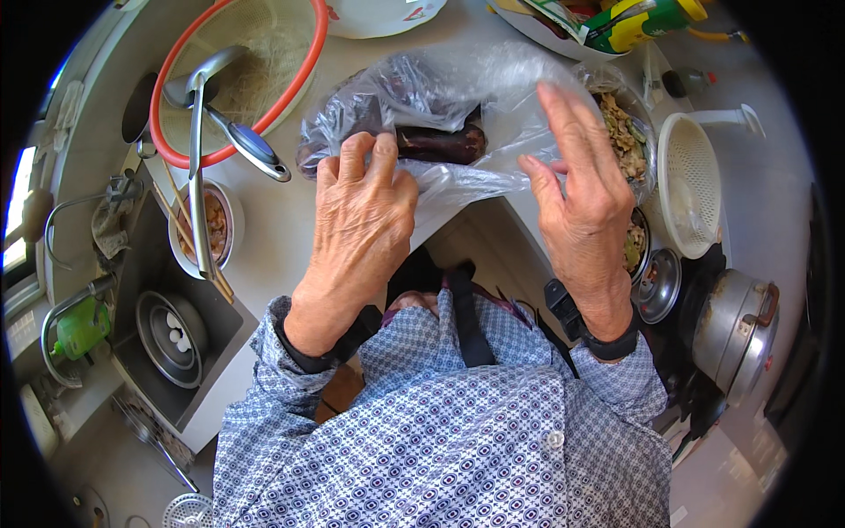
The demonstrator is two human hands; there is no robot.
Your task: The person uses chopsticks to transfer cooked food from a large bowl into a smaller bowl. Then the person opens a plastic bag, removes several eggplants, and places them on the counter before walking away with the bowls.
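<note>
A clear plastic bag [508, 86] lies spread on the counter in front of me, with dark purple eggplants [445, 144] inside; one shows at the bag's opening. My left hand [366, 204] rests on the near left part of the bag with its fingers bent, beside the eggplant; whether it pinches the film is hard to see. My right hand [581, 171] is at the bag's right side, fingers extended and thumb apart, touching or just over the film.
Left are a red-rimmed strainer [310, 79] with ladles, a bowl of meat [234, 231] with chopsticks, and a sink [224, 336] holding a metal basin with eggs. Right are food bowls [650, 132], a white colander [713, 178] and a metal pot [723, 323].
</note>
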